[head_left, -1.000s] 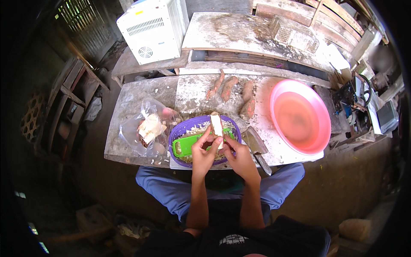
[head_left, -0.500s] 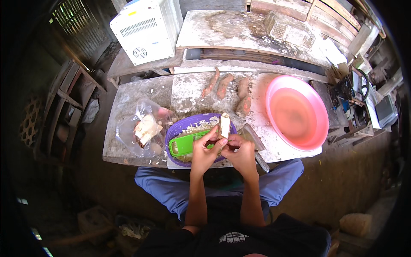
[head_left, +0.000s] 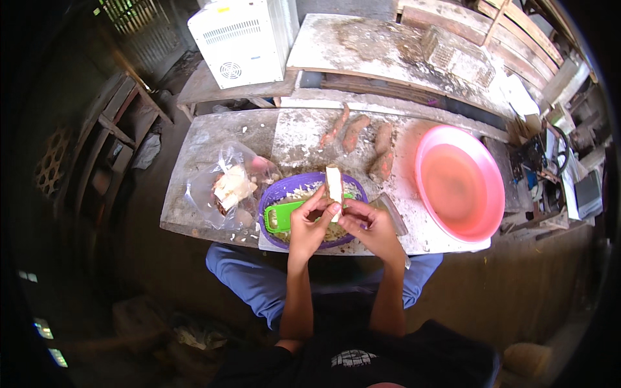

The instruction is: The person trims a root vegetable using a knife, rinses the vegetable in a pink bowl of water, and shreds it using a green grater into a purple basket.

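My left hand [head_left: 307,223] grips a pale, partly peeled root [head_left: 334,183], with its thumb across the lower part. The root stands nearly upright, its cut white face toward me. My right hand [head_left: 373,226] is closed at the root's lower right side, thumb and fingers pinching there. Below them sits a purple basin [head_left: 265,205] with shredded pale flesh in it. A green grater [head_left: 284,215] lies across the basin, partly hidden by my left hand. To the right of my right hand lies a broad-bladed knife [head_left: 392,213], mostly covered by the hand.
Several unpeeled roots [head_left: 355,132] lie behind the basin. At right stands a pink tub [head_left: 424,194] of cloudy reddish water. A clear plastic bag [head_left: 206,194] with pale pieces rests at left. Behind are a white appliance [head_left: 239,48] and a wire cage [head_left: 456,55].
The view has shifted, so the table's things appear farther right. My right hand has turned and its fingers have opened slightly around the root's lower end. The root remains in my left hand.
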Motion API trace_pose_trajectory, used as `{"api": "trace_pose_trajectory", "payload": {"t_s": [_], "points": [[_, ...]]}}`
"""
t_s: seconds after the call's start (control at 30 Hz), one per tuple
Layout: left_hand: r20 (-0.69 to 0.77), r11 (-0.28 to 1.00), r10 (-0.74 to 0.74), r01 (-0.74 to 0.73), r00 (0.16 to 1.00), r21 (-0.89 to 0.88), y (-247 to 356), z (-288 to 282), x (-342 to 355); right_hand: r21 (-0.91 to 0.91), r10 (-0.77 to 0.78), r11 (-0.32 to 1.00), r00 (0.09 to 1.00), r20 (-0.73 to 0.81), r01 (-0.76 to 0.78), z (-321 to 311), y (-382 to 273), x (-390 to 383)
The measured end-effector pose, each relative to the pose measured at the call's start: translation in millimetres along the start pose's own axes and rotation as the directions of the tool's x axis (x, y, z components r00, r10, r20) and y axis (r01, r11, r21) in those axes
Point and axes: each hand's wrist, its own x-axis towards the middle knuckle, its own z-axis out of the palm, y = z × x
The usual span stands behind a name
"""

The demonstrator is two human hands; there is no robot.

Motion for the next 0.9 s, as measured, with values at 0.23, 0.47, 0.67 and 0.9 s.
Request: {"api": "trace_pose_trajectory", "payload": {"t_s": [0.23, 0.47, 0.67, 0.9], "points": [[0.035, 0.999, 0.023, -0.024, 0.999, 0.040, 0.3, -8.7, -2.3, -0.036, -0.036, 0.999, 0.999, 0.014, 0.036, 8.8, 3.7, 0.9], [0.008, 0.996, -0.052, 0.051, 0.999, 0.068, -0.7, -2.0, -2.6, -0.342, -0.189, 0.930, 0.971, -0.144, 0.131, 16.2, 8.5, 2.4], [0.014, 0.987, -0.082, 0.079, 0.997, 0.136, 10.9, 1.6, -0.8, -0.352, -0.219, 0.928, 0.945, -0.244, 0.124, 22.5, 2.4, 1.9], [0.093, 0.985, -0.090, 0.074, 0.992, 0.159, 8.4, -1.7, 9.5, -0.338, -0.252, 0.932, 0.907, -0.337, 0.133, 24.5, 6.6, 2.6]]}}
